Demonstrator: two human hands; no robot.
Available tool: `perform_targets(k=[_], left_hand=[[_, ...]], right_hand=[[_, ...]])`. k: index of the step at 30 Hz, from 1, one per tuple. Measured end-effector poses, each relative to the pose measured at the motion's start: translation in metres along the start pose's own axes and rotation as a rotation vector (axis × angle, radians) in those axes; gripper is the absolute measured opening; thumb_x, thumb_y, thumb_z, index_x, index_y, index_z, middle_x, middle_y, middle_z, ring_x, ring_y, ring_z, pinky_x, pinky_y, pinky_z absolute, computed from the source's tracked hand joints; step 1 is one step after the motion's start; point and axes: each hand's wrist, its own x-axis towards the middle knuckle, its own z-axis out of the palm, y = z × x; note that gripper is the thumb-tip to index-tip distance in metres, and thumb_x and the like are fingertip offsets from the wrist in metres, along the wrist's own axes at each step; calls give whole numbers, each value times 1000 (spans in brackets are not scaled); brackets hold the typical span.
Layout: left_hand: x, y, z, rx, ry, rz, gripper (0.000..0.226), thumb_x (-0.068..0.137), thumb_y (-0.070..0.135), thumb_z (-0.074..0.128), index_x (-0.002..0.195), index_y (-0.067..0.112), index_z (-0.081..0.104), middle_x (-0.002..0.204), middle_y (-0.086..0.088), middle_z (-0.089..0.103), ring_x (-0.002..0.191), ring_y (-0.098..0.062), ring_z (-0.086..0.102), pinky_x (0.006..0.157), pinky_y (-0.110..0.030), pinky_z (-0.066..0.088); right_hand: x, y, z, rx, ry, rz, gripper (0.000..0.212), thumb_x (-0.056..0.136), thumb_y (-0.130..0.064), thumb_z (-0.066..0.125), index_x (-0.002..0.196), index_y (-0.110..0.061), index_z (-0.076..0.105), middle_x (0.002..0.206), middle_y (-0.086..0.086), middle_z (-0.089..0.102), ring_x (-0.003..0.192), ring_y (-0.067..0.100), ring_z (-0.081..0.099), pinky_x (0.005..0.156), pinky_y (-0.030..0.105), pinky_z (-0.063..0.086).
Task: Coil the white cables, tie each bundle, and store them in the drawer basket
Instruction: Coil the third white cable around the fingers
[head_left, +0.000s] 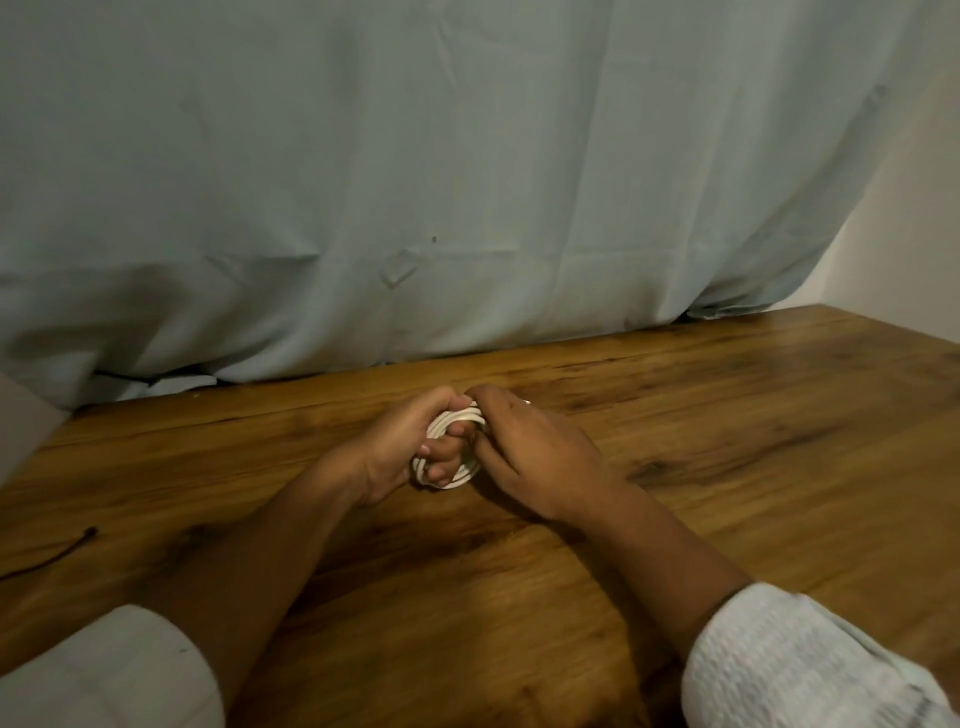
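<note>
I see the white cable coil (457, 417) mid-table (727, 415), toward the table's far edge. Left hand (402, 441) is clenched round it, fingers through the loop. Right hand (524, 452) curls over its right side, probably pinching the strands; fingertips hidden. The coil looks light, springy and smooth-jacketed, so it'll unwind if released. I'd grip across all turns. Thin dark strand (57, 551) at the table's left edge, maybe a tie.

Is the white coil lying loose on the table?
No, the left hand grips the coil and the right hand pinches its top.
</note>
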Motion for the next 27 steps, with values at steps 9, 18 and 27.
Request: perform_targets(k=[9,18,27], left_hand=[[-3,-3,-4,206,4,164,16,91,27,75,100,14,72,76,-7,67,75,-23,58,68,-34,42],[4,-18,-9,1087,413,477,14,103,38,59,100,24,58,96,4,62,93,-21,61,75,-36,40],[4,-18,-3,1389,536,377,28,107,48,38,111,24,54,107,-9,72,98,-36,66,73,-43,48]], right_hand=[[5,-3,2,-121,-1,86,19,104,-34,47,115,-18,45,107,5,68,84,29,66,64,37,43],[3,9,6,-211,16,220,24,108,-35,37,114,-15,49,99,10,72,87,36,70,65,37,37],[6,2,5,-349,49,255,34,103,-38,43,116,-13,62,114,11,63,99,33,66,75,40,52]])
